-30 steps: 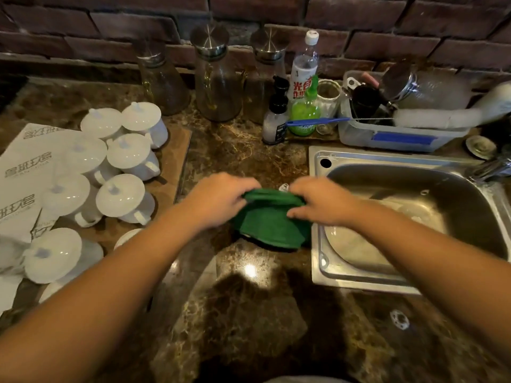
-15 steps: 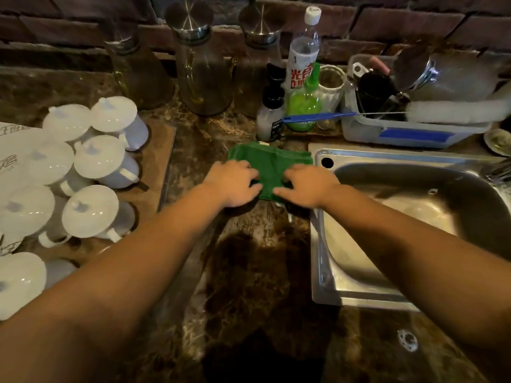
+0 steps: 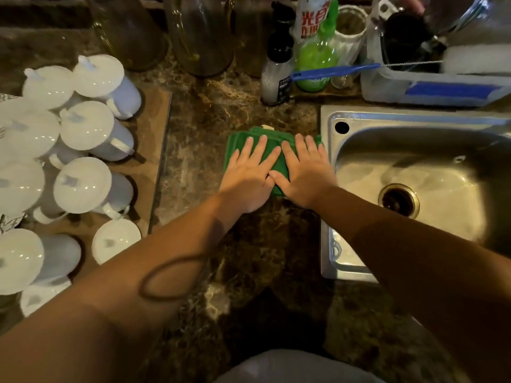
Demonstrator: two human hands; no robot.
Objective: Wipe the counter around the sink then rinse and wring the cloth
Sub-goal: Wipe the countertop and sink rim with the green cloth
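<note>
Bench [image 3: 249,258]: dark brown veined stone, glossy, dim warm light; a brick wall seems to run behind it.
Sink [image 3: 329,117]: steel basin set into the bench, used here as landmark. Drain open; basin floor looks wet.
Left of the sink, well apart: lidded white cups [image 3: 83,183] crowded on a brown board.
Behind the sink: a plastic tub [image 3: 431,89] of utensils; beside it bottles [image 3: 279,64] and glass jars.
Cloth [image 3: 237,142]: green, folded, flat on the bench just left of the sink rim.
Left hand [image 3: 246,178] and right hand [image 3: 307,175]: both flat on the cloth, fingers straight and spread, palms pressing down, thumbs touching.

Judgement: wiping stage; rinse and wring not yet done.
Risks: a long stroke away from the sink could knock the cups; a push rearward could tip the bottles. The folded cloth may bunch under uneven pressure and leave streaks.
</note>
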